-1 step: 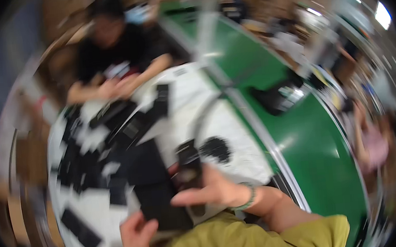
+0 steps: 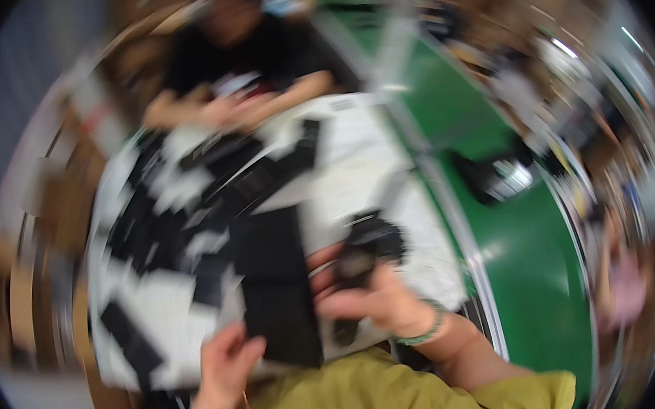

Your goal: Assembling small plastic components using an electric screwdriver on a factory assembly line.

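Observation:
On the white tabletop (image 2: 175, 341) in front of me lies a large flat black sheet (image 2: 276, 288). My right hand (image 2: 379, 294), with a beaded bracelet at its wrist, is closed around a dark elongated object (image 2: 357, 265), too blurred to name. That hand is just right of the sheet, beside a pile of small black pieces (image 2: 386, 234) that the object partly covers. At the sheet's lower left edge is my left hand (image 2: 225, 364), its thumb and curled fingers apart. Whether it touches the sheet I cannot tell.
Black flat pieces (image 2: 157, 237) are scattered over the table's left side, with one strip (image 2: 130, 338) nearer me. Across the table sits a person in black (image 2: 239, 63), hands together. A green conveyor belt (image 2: 522, 257) runs along the right, carrying a black item (image 2: 498, 172).
The view has swung, shifting the scene rightward. My right hand, with the dark object, has moved right, off the sheet's edge and toward the pile. The left hand stays by the sheet.

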`<state>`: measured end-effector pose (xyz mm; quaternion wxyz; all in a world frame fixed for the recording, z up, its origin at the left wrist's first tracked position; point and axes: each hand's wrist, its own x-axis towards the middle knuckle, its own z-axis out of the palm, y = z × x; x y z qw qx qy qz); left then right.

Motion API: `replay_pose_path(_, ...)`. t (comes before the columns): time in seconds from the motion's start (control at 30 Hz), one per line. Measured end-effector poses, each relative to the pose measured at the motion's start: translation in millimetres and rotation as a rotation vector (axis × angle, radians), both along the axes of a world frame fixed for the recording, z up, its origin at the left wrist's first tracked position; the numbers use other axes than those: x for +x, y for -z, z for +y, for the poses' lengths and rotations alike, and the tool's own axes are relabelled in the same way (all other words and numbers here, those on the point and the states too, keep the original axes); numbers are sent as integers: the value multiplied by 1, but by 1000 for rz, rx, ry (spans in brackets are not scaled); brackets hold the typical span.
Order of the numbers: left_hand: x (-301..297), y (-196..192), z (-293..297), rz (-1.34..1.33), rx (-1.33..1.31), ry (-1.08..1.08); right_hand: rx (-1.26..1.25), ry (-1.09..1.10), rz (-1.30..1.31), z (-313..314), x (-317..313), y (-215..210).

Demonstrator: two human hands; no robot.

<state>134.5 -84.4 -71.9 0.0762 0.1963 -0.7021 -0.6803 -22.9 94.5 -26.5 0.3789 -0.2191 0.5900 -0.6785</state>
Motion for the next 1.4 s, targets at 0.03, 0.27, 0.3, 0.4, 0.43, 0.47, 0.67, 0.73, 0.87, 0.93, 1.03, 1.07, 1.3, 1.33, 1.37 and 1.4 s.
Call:
replay_pose_path(0.03, 3, 7, -5, 55, 159, 10, -130, 43, -81, 0, -1, 9)
replay_pose_path(0.27, 116, 30, -48, 168, -87, -835, -288, 236, -111, 4, -30, 40)
replay_pose_path(0.3, 130, 29, -48, 88, -74, -955, -280, 225, -129, 1, -31, 41)
replay_pose_path(0.4, 153, 25, -52, -42, 152, -999, -313, 185, -167, -2, -23, 42)
replay_pose_path(0.43, 155, 28, -56, -51, 248, -928, -314, 199, -164, -2, -22, 41)
replay_pose_path(0.47, 155, 33, -60, -67, 318, -876, -301, 200, -156, -5, -19, 39)
replay_pose_path(0.67, 144, 55, -83, -44, 273, -870, -287, 219, -163, -7, -15, 32)
replay_pose_path(0.73, 165, 58, -84, -25, 235, -893, -265, 226, -142, -5, -15, 30)
replay_pose_path(0.87, 301, 73, -77, 105, 251, -897, -268, 239, -160, 3, -27, 29)
replay_pose_path(0.93, 357, 72, -72, -78, 274, -901, -247, 260, -128, 6, -31, 26)
replay_pose_path(1.03, 419, 89, -86, -689, 394, -965, -233, 274, -70, 2, -35, 24)
replay_pose_path(1.07, 398, 81, -87, -1213, 156, -988, -229, 285, -66, 3, -35, 22)
replay_pose_path(1.3, 177, 8, -118, -284, -635, -814, -343, 282, 94, 12, -32, 11)
replay_pose_path(1.33, 118, -4, -103, -148, -481, -765, -325, 309, 186, 10, -25, 14)
replay_pose_path(1.37, 84, 2, -107, -84, -530, -658, -313, 330, 263, 11, -23, 16)
replay_pose_path(1.4, 37, -5, -102, -39, -600, -418, -303, 314, 320, 14, -25, 24)
